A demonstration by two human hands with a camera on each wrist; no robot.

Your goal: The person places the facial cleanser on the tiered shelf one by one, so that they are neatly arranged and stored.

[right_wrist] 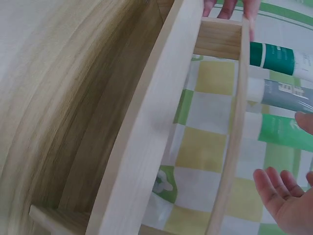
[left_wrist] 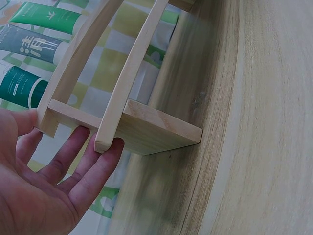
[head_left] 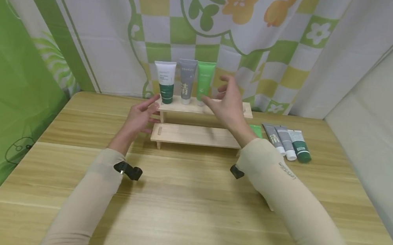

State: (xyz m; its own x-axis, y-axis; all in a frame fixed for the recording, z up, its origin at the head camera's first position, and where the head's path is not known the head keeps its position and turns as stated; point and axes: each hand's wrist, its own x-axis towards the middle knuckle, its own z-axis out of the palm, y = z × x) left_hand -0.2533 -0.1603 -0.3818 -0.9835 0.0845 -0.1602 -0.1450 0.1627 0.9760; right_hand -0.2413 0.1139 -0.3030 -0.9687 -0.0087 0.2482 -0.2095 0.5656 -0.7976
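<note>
A two-step wooden rack (head_left: 195,136) stands at the back of the table. Three squeeze tubes stand in a row on its upper step: a white and dark-green tube (head_left: 166,81), a grey tube (head_left: 186,81) and a bright green tube (head_left: 205,79). My left hand (head_left: 138,116) is at the rack's left end. Its fingertips touch the step edges in the left wrist view, with the thumb by the upper step. Beside the green tube, my right hand (head_left: 228,104) has its thumb near the tube's lower part and its fingers spread apart from it, holding nothing.
Right of the rack, two grey tubes (head_left: 274,139) and a white and dark-green tube (head_left: 299,146) lie on the wooden table (head_left: 182,200). Another green tube (head_left: 256,130) is partly hidden by my right arm. A patterned curtain (head_left: 277,59) hangs close behind the rack.
</note>
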